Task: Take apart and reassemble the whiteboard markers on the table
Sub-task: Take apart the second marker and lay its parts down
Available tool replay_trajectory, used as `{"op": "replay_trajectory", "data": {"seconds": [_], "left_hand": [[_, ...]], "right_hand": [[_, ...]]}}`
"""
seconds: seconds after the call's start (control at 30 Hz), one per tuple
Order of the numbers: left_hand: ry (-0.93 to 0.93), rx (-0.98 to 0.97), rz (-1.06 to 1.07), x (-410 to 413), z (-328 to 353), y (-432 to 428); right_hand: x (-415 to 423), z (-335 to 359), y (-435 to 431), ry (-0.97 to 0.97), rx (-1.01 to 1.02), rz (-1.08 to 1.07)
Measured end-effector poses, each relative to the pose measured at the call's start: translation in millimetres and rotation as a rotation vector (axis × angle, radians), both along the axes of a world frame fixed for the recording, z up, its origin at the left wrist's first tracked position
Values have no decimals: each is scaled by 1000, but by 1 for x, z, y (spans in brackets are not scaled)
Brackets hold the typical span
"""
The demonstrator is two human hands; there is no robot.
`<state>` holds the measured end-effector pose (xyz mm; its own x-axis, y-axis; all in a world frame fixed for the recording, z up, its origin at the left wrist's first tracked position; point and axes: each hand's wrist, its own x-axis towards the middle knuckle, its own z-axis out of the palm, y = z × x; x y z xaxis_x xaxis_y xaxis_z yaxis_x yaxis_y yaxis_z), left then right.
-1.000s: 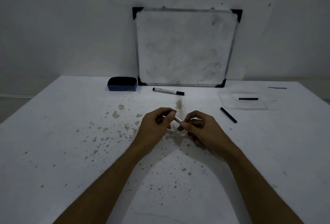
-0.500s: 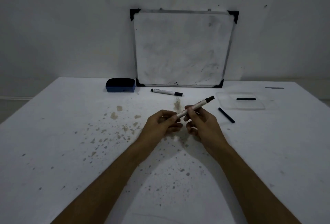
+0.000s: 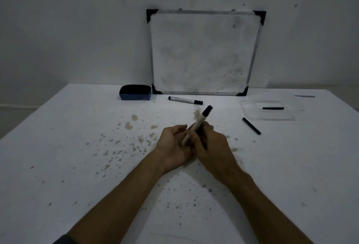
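Count, left to right: we see one blue eraser (image 3: 135, 92), one whiteboard (image 3: 204, 53), two markers, two loose black sticks, one clear tray (image 3: 250, 114).

Eraser sits at the far edge of the table (image 3: 58, 146), just left of the whiteboard's lower left corner. Whiteboard stands on the table and leans on the wall (image 3: 77, 30) — smudged grey, black corner caps, metal frame.

Marker on the table (image 3: 185, 100) lies flat just in front of the whiteboard's bottom edge, white barrel, dark at both ends. Held marker (image 3: 200, 122) is above the table centre, tilted, black end up and to the right, pale end down between the hands; it is motion-blurred.

Left hand (image 3: 175, 146) is palm up, fingers curled loosely around the lower end of the held marker. Right hand (image 3: 211, 146) has its fingers closed on the barrel, back of the hand towards us. Both hands touch each other.

Loose black stick (image 3: 251, 126) lies diagonally on the table, right of the hands, just in front of the tray. Tray holds one thing — the second black stick (image 3: 273, 108), lying flat.

Table is white, spattered with brown and grey stains, thickest left of the hands. Wall is plain, pale, a few dark specks. Light is dim.
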<state>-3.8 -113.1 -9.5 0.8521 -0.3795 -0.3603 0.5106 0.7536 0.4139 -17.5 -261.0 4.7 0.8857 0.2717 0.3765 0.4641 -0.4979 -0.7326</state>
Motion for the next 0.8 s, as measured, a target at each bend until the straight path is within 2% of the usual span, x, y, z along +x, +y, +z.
{"op": "replay_trajectory", "data": {"seconds": [0.17,0.3,0.33,0.43,0.67,0.8], "left_hand": [[-44,48,54,-5,4,-3],[-46,92,72,-4,5,-1],[-39,77,62,-3,5,1],[-48,8,4,-4,6,3],[-140,144,-3,-8,11,2],[-230,326,-108,-12,16,3]], "right_hand": [[5,-2,-2,31,47,-5],[-3,6,-1,-23,246,-43],[-4,5,0,-23,249,-34],[-5,-5,4,9,64,30],[4,9,-5,107,301,-61],[8,13,-15,125,274,-115]]}}
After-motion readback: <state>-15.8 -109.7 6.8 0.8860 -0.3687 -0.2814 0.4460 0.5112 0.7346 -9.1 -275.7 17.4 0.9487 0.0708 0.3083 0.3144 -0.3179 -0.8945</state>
